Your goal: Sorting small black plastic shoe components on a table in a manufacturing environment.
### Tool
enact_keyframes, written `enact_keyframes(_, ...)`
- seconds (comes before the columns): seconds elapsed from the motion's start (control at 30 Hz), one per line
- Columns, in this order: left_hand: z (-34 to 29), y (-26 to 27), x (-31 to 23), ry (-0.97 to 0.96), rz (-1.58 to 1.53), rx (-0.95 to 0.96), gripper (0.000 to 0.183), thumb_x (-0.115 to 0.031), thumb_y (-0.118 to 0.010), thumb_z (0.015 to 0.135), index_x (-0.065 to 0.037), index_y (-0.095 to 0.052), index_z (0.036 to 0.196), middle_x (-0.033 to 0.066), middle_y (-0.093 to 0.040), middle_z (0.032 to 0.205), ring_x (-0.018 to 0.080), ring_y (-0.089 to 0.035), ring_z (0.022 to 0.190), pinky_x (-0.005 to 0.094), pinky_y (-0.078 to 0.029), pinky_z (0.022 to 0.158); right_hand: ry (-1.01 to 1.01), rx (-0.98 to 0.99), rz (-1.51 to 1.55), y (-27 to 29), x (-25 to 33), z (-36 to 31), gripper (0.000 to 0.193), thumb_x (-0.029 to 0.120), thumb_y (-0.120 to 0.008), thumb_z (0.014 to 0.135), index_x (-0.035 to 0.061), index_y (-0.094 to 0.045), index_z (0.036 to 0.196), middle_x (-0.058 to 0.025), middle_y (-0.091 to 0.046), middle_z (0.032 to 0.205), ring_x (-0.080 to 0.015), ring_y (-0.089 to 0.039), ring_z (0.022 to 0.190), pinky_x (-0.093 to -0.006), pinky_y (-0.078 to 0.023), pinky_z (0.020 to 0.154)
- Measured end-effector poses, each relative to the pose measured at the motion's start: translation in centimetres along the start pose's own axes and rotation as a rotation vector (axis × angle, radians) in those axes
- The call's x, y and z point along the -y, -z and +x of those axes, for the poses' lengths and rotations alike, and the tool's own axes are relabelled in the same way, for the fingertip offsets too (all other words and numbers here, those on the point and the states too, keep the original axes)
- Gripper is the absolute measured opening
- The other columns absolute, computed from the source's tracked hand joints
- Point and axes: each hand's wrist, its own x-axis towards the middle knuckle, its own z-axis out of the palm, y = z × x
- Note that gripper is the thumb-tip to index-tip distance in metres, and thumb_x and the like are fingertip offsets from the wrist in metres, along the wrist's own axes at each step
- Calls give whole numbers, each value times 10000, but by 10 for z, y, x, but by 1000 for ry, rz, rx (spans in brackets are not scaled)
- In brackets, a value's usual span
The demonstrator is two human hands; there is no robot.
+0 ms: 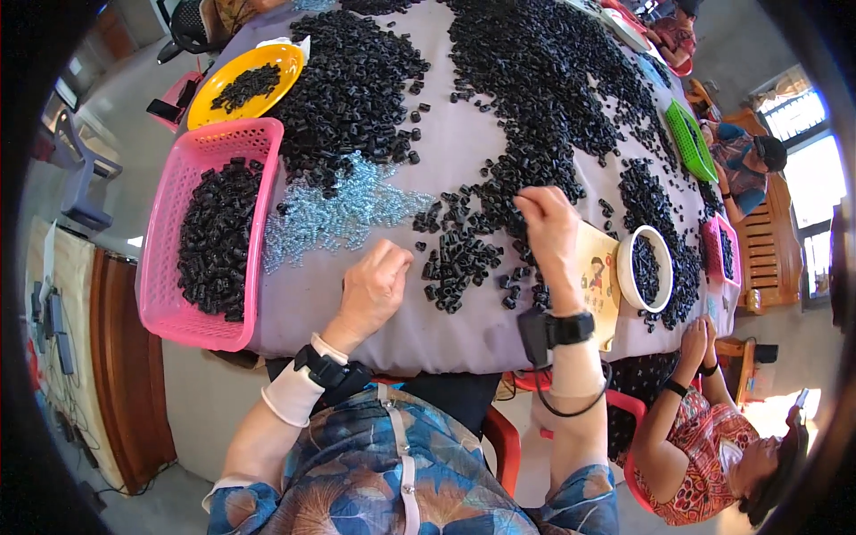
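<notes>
My left hand (374,283) is closed, its thumb and fingertips pressed together just above the cloth, left of a small cluster of black plastic pieces (459,263). What it pinches, if anything, is hidden. Further right, my right hand (551,234) is also closed in a pinch over the edge of the large black heap (535,169); I cannot make out anything between those fingers. Small clear light-blue pieces (334,214) lie spread beyond my left hand. Both wrists wear dark strapped devices over pale cuffs.
To the left stand a pink basket (266,192) of black pieces and a yellow plate (290,64). On the right are a printed card (599,276), a white bowl (623,278), a green basket (685,147) and a small pink basket (733,259). Other people sit along the table's right side.
</notes>
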Motion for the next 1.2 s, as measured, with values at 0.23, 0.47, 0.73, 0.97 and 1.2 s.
enact_keyframes(0.23, 0, -1, -2, 2, -15, -3, 79, -5, -568, 769, -61, -558, 823, 74, -531, 792, 266, -576, 687, 346, -459, 577, 417, 135, -203, -70, -13, 36, 66, 134, -598, 762, 84, -595, 806, -50, -577, 918, -256, -534, 913, -403, -383, 831)
enact_keyframes(0.47, 0, 1, 0, 15, -28, 21, 83, -10, -554, 778, -70, -549, 835, 73, -524, 789, 284, -580, 690, 371, -468, 562, 305, 312, -195, -59, -25, 22, 55, 149, -588, 781, 95, -591, 790, -52, -559, 844, -256, -519, 867, -381, -386, 784)
enact_keyframes(0.73, 1, -2, 1, 14, -30, 3, 83, 2, -563, 768, -61, -553, 822, 76, -529, 784, 271, -574, 674, 352, -457, 568, 233, 312, -69, -39, 0, -10, 51, 126, -611, 777, 82, -589, 765, -46, -557, 801, -251, -517, 806, -374, -387, 738)
enact_keyframes(0.97, -2, 1, 5, 3, 1, 7, 81, -9, -555, 770, -70, -553, 824, 75, -520, 791, 286, -580, 695, 376, -474, 568, 71, 357, 17, -35, 36, -21, 68, 122, -626, 763, 65, -592, 779, -83, -579, 755, -300, -540, 737, -385, -440, 657)
enact_keyframes(1.2, -2, -1, 1, 13, -7, -1, 76, -6, -578, 770, -57, -564, 825, 84, -530, 791, 271, -580, 691, 341, -460, 584, 177, 223, 86, -74, 18, 10, 71, 138, -619, 767, 71, -600, 780, -89, -590, 795, -307, -548, 776, -388, -429, 701)
